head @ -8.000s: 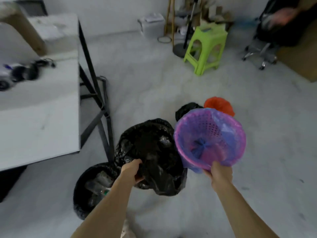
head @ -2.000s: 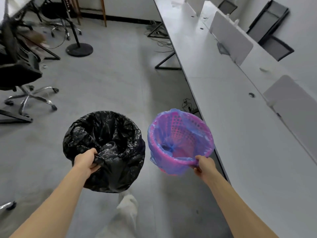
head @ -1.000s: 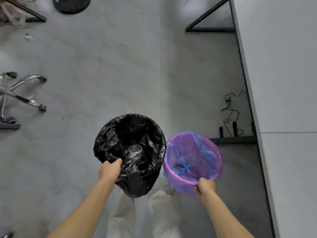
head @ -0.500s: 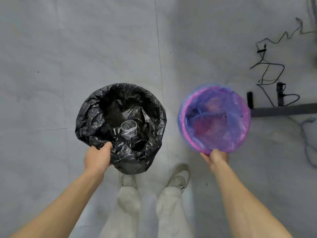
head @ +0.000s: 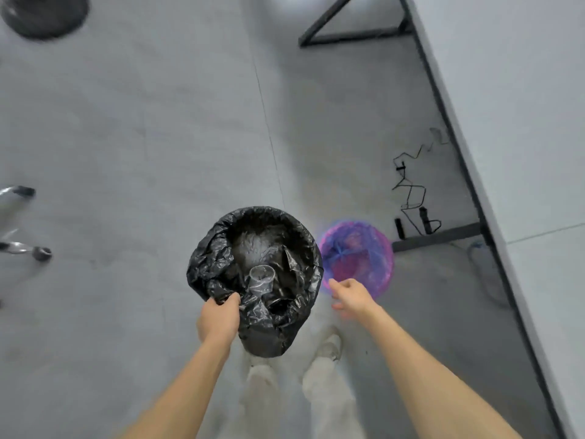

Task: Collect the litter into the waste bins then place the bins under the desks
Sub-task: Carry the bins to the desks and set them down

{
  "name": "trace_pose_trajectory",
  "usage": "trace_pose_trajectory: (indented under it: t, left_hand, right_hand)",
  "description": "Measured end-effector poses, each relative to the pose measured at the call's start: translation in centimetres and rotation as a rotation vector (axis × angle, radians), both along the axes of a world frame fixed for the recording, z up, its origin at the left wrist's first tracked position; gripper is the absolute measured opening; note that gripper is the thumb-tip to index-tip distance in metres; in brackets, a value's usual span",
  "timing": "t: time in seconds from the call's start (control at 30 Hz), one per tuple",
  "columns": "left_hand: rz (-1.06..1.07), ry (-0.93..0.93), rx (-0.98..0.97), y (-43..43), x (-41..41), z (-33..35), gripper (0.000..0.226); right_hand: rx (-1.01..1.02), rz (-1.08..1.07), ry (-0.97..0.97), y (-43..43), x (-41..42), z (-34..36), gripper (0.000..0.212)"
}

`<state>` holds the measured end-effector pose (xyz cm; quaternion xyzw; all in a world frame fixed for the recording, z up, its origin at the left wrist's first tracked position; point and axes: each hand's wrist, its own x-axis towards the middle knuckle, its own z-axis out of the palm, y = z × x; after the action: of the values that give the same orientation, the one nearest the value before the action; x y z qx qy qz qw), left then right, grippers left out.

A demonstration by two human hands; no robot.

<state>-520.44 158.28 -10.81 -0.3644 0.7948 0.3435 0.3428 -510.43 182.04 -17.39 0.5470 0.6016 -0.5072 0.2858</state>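
- The pink bin (head: 356, 258) lay blurred between the black-bagged bin (head: 253, 242) and the desk (head: 506, 122); I could not tell whether it rested on the floor.
- The right hand (head: 349, 294) was open with spread fingers just beside its near rim, holding nothing.
- The left hand (head: 218, 318) gripped the black-bagged bin's near rim; a clear cup (head: 261, 277) lay inside.
- The step looked like placing the bins; next, the pink bin probably needed sliding under the desk.

Soft, even light; motion blur on purple bin (head: 357, 258); wide-angle edge distortion

Glossy crinkled black plastic liner (head: 221, 264); matt floor (head: 126, 153).
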Motion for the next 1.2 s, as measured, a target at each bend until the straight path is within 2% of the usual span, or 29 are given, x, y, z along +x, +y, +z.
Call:
trace_pose_trajectory:
  t: [0.13,0.2,0.3,0.37,0.47,0.57,0.73,0.83,1.0,1.1,1.2]
  left_hand:
    - [0.051,0.075,0.184,-2.2,-5.1,14.0,0.018]
    - [0.032,0.129,0.289,-2.9,-7.5,18.7,0.018]
    - [0.026,0.226,0.423,-3.1,-10.9,24.8,0.006]
    - [0.025,0.261,0.526,-3.3,-13.2,27.2,0.003]
    - [-0.036,0.289,0.635,-3.3,-16.0,28.8,0.010]
    - [-0.068,0.339,0.703,-2.1,-20.6,30.1,0.016]
    - [-0.174,0.284,0.827,-0.4,-29.0,30.8,0.024]
    - [-0.137,0.230,0.764,-1.0,-35.2,30.6,0.027]
    - [-0.098,0.331,0.291,-0.1,-49.3,30.2,0.027]
    - [0.086,0.539,0.130,1.4,-57.5,31.0,0.034]
    - [0.093,0.838,0.051,4.5,-63.9,32.4,0.021]
  right_hand:
    - [0.093,0.080,0.133,-1.9,-5.9,17.5,0.044]
    - [0.139,0.036,0.192,-2.5,-8.2,23.8,0.049]
    - [0.140,-0.007,0.320,-3.5,-11.1,30.0,0.069]
    - [0.150,-0.046,0.427,-3.7,-12.9,32.5,0.067]
    - [0.153,-0.062,0.491,-4.2,-15.9,34.6,0.051]
    - [0.217,-0.027,0.520,-3.4,-21.3,35.5,0.062]
    - [0.261,-0.115,0.581,0.0,-31.2,36.2,0.031]
    - [0.289,-0.074,0.565,2.3,-37.1,37.8,0.029]
    - [0.330,-0.009,0.567,6.3,-47.9,39.9,0.023]
    - [0.332,0.021,0.564,7.4,-54.3,40.2,0.021]
    - [0.333,0.060,0.547,8.1,-61.2,40.5,0.019]
